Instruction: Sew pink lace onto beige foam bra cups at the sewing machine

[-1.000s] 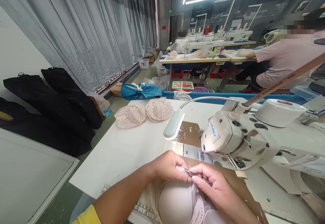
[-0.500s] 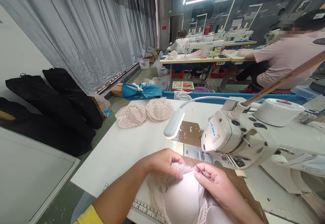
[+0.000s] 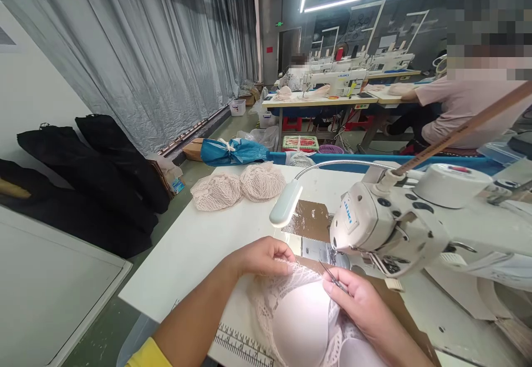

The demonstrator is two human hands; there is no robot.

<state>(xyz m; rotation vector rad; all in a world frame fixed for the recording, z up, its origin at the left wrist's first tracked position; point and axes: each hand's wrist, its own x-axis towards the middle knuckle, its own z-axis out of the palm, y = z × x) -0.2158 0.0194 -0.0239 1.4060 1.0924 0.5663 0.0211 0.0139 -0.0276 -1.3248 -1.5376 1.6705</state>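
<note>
A bra with smooth white padded cups and pale pink lace lies on the table edge nearest me. My left hand pinches the lace at the cup's upper edge, thumb against fingers. On the other side of the cup my right hand is closed around slim, pointed metal thread snips, tips toward the sewing machine. Its thumb and fingertips also touch the lace edge. Part of a second cup shows beneath my right forearm. The sewing machine stands just beyond my right hand.
Two lace-covered cups lie at the back of the white table. A lamp on a bendable neck lights the work. A printed ruler runs along the front edge. Beyond are a blue bundle, other machines and a seated person.
My left hand has moved slightly up and left, drawing the lace outward so that more of it shows above the cup. My right hand keeps hold of the snips.
</note>
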